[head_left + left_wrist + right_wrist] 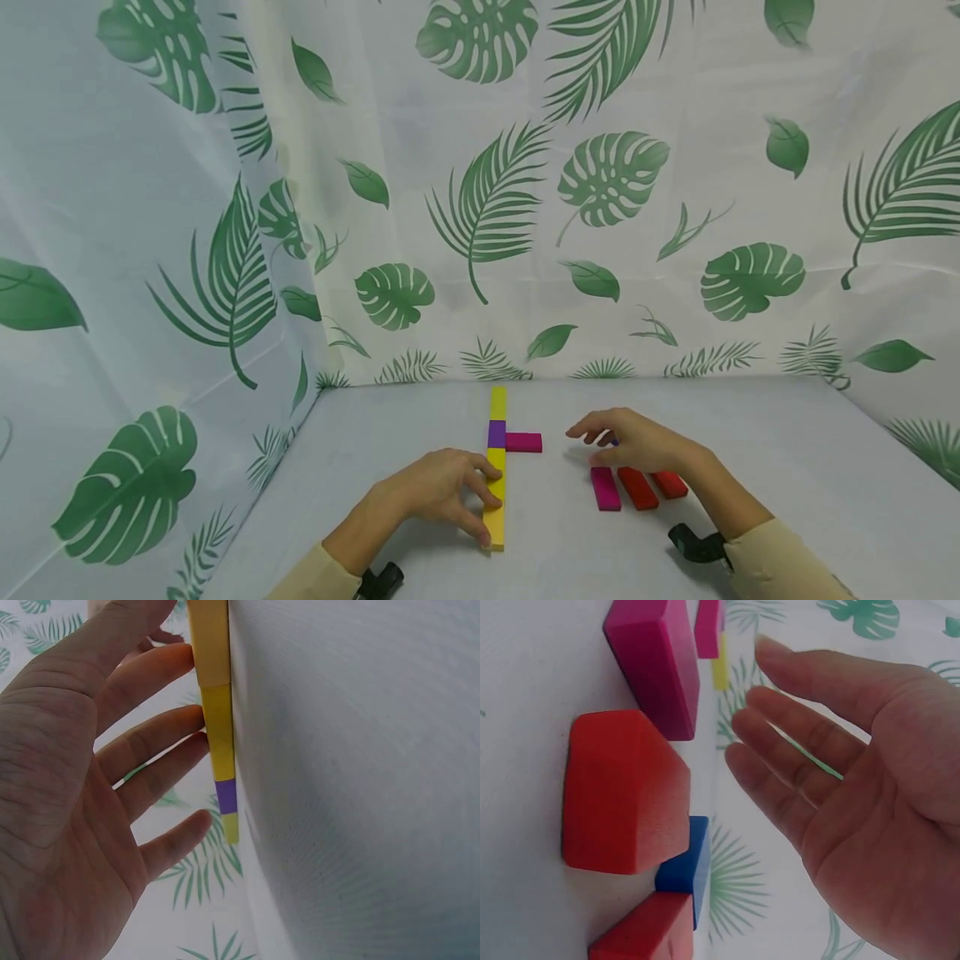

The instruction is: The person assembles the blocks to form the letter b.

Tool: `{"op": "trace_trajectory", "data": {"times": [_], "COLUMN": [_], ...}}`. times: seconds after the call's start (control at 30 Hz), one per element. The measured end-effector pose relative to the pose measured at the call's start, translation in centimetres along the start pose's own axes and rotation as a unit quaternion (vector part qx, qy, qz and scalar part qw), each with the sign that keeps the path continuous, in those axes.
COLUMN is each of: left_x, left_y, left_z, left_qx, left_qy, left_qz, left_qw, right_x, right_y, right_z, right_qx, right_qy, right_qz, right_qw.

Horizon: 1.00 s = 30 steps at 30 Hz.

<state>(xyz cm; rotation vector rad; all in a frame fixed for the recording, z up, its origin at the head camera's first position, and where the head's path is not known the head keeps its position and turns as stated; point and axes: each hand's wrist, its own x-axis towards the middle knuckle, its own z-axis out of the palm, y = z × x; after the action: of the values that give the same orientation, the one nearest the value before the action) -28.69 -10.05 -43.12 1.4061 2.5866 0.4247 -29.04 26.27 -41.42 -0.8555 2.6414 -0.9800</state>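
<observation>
My left hand rests along the near part of a straight row of blocks. Its fingertips touch the left side of a yellow block and its thumb is at the orange-yellow block at the near end. Farther along the row come a purple block and a pale yellow block. A magenta block sticks out to the right beside the purple one. My right hand, fingers loosely extended, hovers above the loose blocks with nothing in it.
Under and in front of the right hand lie a loose magenta block, a red block and another red block. A blue block shows behind the reds in the right wrist view. Leaf-patterned curtains border the white table.
</observation>
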Motion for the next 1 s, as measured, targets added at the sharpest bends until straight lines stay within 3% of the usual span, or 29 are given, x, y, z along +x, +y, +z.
{"op": "trace_trajectory", "data": {"times": [0.5,1.0], "left_x": [0.1,0.1], "left_y": [0.0,0.0], "left_z": [-0.1,0.2], "left_qx": [0.006,0.014], "left_qy": [0.001,0.005], "left_qz": [-0.001,-0.003], "left_qw": [1.0000,0.9999], "right_x": [-0.7,-1.1], "right_y": [-0.7,-0.5], "right_z": [-0.5,-0.2], "right_qx": [0.023,0.058], "right_qy": [-0.069,-0.109], "right_qz": [0.018,0.094], "right_qw": [0.9972,0.9879]}}
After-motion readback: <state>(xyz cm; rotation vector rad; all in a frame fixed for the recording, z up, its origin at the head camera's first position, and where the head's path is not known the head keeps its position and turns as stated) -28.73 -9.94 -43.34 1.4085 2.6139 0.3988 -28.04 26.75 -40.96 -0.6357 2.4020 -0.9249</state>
